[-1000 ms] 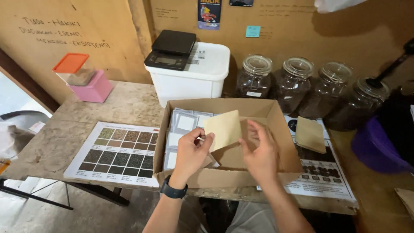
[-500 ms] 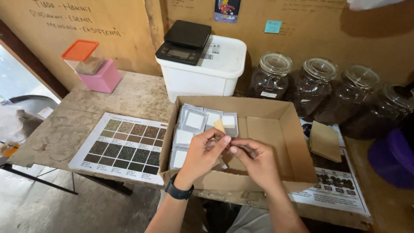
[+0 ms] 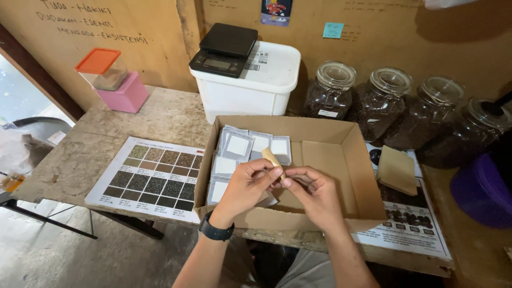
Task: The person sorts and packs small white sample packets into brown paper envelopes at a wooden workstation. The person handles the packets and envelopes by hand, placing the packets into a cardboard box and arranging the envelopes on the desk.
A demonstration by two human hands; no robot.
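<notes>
Head view: left hand (image 3: 246,188) and right hand (image 3: 313,193) meet over the open cardboard box (image 3: 341,160) at the tabletop's (image 3: 160,114) near edge, both sets of fingers pinched on a small tan paper pouch (image 3: 272,159) held above the white-labelled sachets (image 3: 238,145).

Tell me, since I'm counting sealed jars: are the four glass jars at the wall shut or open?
Shut. Each glass jar carries its clear lid seated on top, and all four stand upright, holding dark contents.
</notes>
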